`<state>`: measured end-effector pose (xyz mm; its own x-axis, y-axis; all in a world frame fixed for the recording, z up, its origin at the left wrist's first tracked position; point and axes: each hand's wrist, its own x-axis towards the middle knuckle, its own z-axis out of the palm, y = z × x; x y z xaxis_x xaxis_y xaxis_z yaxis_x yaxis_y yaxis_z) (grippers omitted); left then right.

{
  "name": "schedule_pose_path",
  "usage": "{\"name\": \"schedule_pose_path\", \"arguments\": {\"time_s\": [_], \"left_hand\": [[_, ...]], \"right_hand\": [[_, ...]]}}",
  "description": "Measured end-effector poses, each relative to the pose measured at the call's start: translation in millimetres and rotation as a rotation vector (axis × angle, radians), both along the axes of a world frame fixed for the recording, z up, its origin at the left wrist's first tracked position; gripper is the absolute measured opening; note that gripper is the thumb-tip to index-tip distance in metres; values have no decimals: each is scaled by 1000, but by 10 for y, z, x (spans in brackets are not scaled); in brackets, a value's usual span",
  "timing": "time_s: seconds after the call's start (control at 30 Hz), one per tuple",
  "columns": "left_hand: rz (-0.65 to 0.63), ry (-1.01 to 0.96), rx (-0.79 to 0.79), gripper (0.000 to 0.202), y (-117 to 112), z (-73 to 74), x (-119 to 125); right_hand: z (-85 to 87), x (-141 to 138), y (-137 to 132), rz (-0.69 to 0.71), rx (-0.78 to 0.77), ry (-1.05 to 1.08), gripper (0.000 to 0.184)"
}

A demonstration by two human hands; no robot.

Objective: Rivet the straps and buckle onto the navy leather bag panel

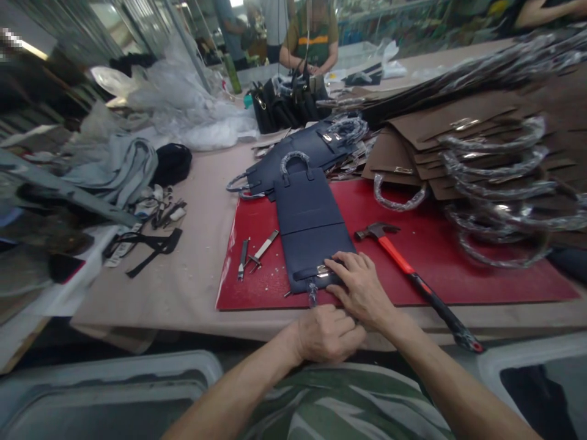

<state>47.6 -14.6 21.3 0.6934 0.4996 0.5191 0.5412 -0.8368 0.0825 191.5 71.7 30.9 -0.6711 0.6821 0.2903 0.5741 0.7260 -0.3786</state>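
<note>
A flat navy leather bag panel [308, 226] with a wrapped handle lies lengthwise on a red cutting mat [458, 250]. My right hand [362, 287] presses down on the panel's near end, fingers beside a small metal clasp [323, 269]. Below it, at the table's front edge, my left hand [328, 333] is closed around the near wrapped handle [312, 296] that hangs off the panel. A hammer [413, 275] with a red and black grip lies just right of my right hand.
Small metal hand tools [254, 253] lie on the mat to the left. Stacks of brown panels with wrapped handles [490, 153] fill the right. More navy panels [316, 146] lie behind. Black straps [151, 244] and cloth sit left. A person works at the far end.
</note>
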Motion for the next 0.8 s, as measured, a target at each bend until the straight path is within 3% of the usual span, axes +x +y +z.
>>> {"name": "schedule_pose_path", "arguments": {"time_s": [0.07,0.17,0.23,0.3,0.47,0.53,0.67,0.73,0.8], "left_hand": [[166,-94,7,17,-108,53,-106],[628,-214,33,20,-306,99,-339],[918,-179,-54,19,-386,117,-486],[1063,-81,-214,13,-393,145,-574],[1080,31,-413,4,-242,155,-548],[1083,30,-364,5,-234,59,-534],[1081,51,-54,23,-382,-144,-637],[1094,81,-37,23,-470,-120,-777],[1140,100,-161,15,-525,11,-982]], "right_hand": [[-5,-25,8,-14,8,-6,41],[-17,-34,-1,-30,3,-1,40],[-24,-32,-16,-41,-1,2,41],[-32,-25,-33,-51,9,-2,41],[-67,10,-35,-80,130,-35,38],[-92,27,-14,-92,184,-40,37],[-156,51,30,-109,261,-32,37],[-185,54,42,-113,273,-32,37],[-209,51,48,-118,278,-22,37]]}}
